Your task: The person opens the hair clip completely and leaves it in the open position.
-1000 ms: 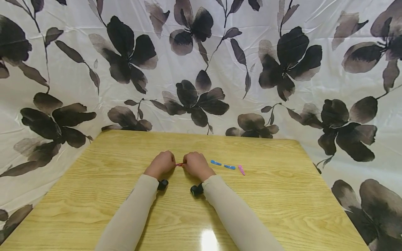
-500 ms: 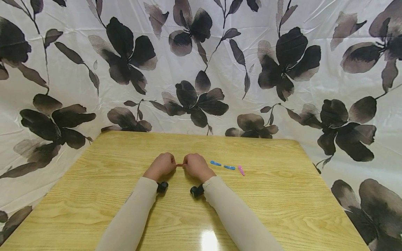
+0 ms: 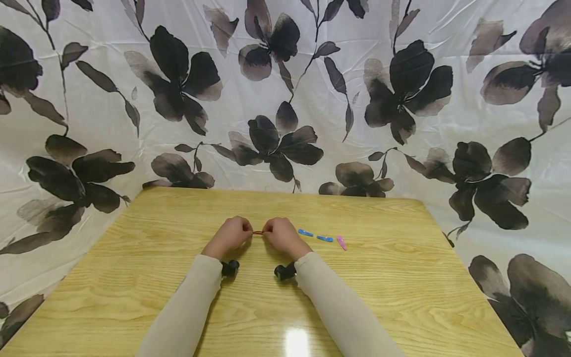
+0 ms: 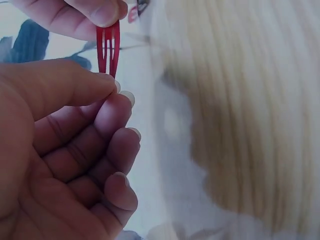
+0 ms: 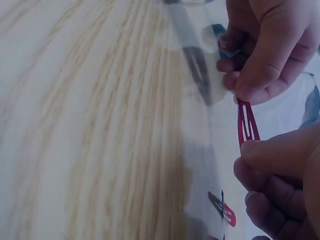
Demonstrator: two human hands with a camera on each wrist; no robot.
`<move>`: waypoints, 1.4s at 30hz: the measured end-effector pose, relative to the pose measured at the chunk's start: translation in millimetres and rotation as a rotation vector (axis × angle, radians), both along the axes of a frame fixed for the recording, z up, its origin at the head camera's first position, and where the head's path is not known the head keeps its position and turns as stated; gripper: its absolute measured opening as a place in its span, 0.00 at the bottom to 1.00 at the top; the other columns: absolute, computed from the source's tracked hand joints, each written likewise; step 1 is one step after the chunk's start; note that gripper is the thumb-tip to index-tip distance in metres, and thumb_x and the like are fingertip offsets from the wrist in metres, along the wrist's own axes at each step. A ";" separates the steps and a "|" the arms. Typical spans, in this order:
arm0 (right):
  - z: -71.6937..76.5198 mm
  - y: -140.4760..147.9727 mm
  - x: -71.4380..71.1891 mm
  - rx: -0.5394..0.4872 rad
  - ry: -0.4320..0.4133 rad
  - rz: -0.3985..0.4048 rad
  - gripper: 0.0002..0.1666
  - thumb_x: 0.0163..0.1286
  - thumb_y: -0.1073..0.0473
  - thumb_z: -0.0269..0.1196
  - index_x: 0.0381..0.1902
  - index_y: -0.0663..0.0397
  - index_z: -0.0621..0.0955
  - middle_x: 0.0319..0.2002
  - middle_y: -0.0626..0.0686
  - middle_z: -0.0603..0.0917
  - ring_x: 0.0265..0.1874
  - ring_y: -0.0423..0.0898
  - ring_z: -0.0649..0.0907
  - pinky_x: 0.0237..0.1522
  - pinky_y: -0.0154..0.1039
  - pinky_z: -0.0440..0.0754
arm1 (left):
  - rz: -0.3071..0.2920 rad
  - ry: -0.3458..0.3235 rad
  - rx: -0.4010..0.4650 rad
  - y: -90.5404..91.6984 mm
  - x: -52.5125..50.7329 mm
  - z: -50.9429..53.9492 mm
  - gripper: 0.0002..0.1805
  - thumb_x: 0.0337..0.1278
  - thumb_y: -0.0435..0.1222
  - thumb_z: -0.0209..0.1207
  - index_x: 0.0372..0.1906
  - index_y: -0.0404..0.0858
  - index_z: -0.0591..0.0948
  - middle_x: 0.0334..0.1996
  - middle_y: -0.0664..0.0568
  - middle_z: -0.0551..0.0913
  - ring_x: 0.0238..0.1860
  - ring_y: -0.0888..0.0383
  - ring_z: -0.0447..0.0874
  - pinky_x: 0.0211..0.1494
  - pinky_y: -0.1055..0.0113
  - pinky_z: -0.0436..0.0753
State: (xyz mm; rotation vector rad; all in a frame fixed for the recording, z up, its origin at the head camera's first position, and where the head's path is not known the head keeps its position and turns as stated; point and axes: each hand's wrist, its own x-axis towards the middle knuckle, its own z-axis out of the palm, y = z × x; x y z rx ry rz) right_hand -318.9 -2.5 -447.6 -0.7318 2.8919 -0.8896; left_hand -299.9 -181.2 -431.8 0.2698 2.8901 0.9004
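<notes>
A red snap hair clip (image 4: 108,50) is stretched between my two hands, above the table. My left hand (image 3: 232,235) pinches one end with thumb and forefinger; its other fingers are curled in the left wrist view. The right hand (image 3: 283,235) pinches the opposite end between thumb and fingertip. From the right wrist, the slotted middle of the red hair clip (image 5: 247,122) shows between the fingertips, while both its ends are covered. In the head view it is only a thin dark line.
To the right of my right hand, two blue hair clips (image 3: 305,232) and a pink hair clip (image 3: 341,243) lie in a row on the wooden table (image 3: 379,287). A floral cloth (image 3: 267,99) hangs behind the table's far edge. Dark wrist cameras (image 3: 230,268) sit on both wrists.
My right hand has shifted slightly right, and the fingertips of both hands have come out a little from beneath the knuckles. The red hair clip stays pinched between them; the clips on the table lie still.
</notes>
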 end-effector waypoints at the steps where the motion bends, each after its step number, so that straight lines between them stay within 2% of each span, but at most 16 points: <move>1: -0.6 1.3 -0.2 -0.012 -0.001 0.002 0.08 0.69 0.59 0.61 0.36 0.50 0.87 0.35 0.47 0.87 0.37 0.43 0.83 0.42 0.37 0.80 | -0.003 -0.003 0.010 0.3 0.2 0.2 0.09 0.66 0.35 0.54 0.37 0.35 0.83 0.30 0.49 0.82 0.25 0.56 0.74 0.30 0.65 0.74; 7: 0.4 9.9 1.7 -0.101 -0.035 0.005 0.08 0.69 0.60 0.61 0.37 0.52 0.87 0.36 0.47 0.87 0.36 0.42 0.81 0.40 0.37 0.79 | -0.019 -0.006 0.049 1.7 -1.1 -1.1 0.10 0.66 0.36 0.55 0.38 0.35 0.84 0.30 0.50 0.83 0.26 0.57 0.75 0.31 0.66 0.74; 11: 2.7 16.6 4.6 -0.154 -0.061 -0.013 0.08 0.70 0.59 0.61 0.38 0.50 0.87 0.36 0.47 0.86 0.36 0.42 0.81 0.40 0.37 0.79 | -0.037 -0.012 0.073 3.6 -1.6 0.3 0.10 0.67 0.37 0.55 0.40 0.35 0.84 0.33 0.49 0.84 0.30 0.57 0.77 0.35 0.65 0.76; 18: 3.5 26.7 6.8 -0.206 -0.063 -0.041 0.08 0.70 0.57 0.60 0.38 0.49 0.87 0.34 0.46 0.86 0.32 0.41 0.78 0.35 0.36 0.76 | -0.036 -0.025 0.107 11.9 0.9 7.8 0.10 0.67 0.38 0.56 0.43 0.36 0.84 0.38 0.49 0.84 0.34 0.57 0.78 0.39 0.63 0.77; 25: 4.3 39.1 11.5 -0.260 -0.059 -0.052 0.07 0.69 0.59 0.61 0.38 0.49 0.87 0.34 0.46 0.85 0.28 0.42 0.75 0.29 0.34 0.73 | -0.048 -0.051 0.146 21.5 5.4 15.1 0.09 0.66 0.35 0.57 0.43 0.35 0.84 0.38 0.49 0.84 0.36 0.57 0.79 0.40 0.63 0.78; 31: 5.6 50.5 15.4 -0.300 -0.065 -0.039 0.08 0.69 0.59 0.62 0.41 0.52 0.86 0.36 0.47 0.85 0.28 0.42 0.74 0.30 0.34 0.73 | -0.085 -0.019 0.149 30.2 7.9 18.4 0.10 0.66 0.36 0.57 0.43 0.35 0.84 0.37 0.50 0.85 0.38 0.57 0.80 0.43 0.61 0.79; 35: 5.1 57.0 18.5 -0.336 -0.080 -0.029 0.09 0.70 0.59 0.61 0.43 0.55 0.85 0.36 0.51 0.86 0.29 0.43 0.75 0.30 0.35 0.73 | -0.097 -0.021 0.175 35.1 10.2 18.5 0.10 0.66 0.36 0.57 0.43 0.35 0.84 0.38 0.50 0.85 0.39 0.57 0.81 0.44 0.60 0.79; 38: 5.2 61.6 21.7 -0.354 -0.090 -0.032 0.09 0.70 0.59 0.61 0.42 0.54 0.85 0.36 0.52 0.87 0.30 0.43 0.76 0.31 0.36 0.73 | -0.097 -0.035 0.202 38.4 12.0 17.3 0.10 0.66 0.36 0.57 0.44 0.36 0.85 0.39 0.51 0.85 0.39 0.57 0.81 0.43 0.60 0.79; 42: 5.9 67.6 26.7 -0.357 -0.087 -0.049 0.06 0.70 0.56 0.61 0.39 0.48 0.85 0.35 0.48 0.85 0.31 0.43 0.76 0.32 0.36 0.74 | -0.106 -0.035 0.225 42.2 14.2 16.5 0.09 0.65 0.37 0.58 0.43 0.38 0.85 0.39 0.51 0.85 0.39 0.58 0.80 0.43 0.62 0.79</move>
